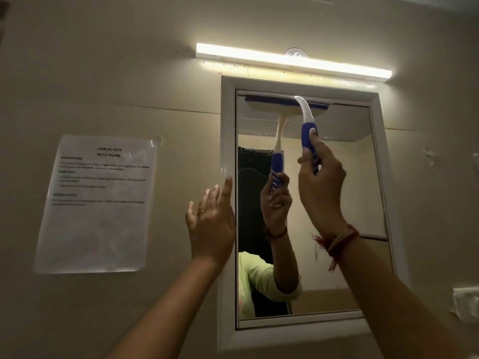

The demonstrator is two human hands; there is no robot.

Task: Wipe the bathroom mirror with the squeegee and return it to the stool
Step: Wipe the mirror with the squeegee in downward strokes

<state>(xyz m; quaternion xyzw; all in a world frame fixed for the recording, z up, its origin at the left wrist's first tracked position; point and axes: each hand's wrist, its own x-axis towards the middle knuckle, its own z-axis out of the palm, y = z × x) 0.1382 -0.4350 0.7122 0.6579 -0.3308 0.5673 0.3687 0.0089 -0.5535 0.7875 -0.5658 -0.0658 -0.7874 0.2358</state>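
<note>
Beige wall (129, 73); framed mirror (337, 203). Left hand (211, 224) flat, fingers straight, against frame edge. Right hand (320, 187) wraps squeegee (287, 102) handle, blade at glass top. Risk: uneven pressure leaves streaks. Stool unseen.

There is just one camera, worn on the person's head. It sits low and looks up at the wall (129, 73), near the mirror (363, 190). Its wide picture takes in the whole mirror, the light bar (293, 60) above it and a paper sheet (98, 203) on the left.
</note>
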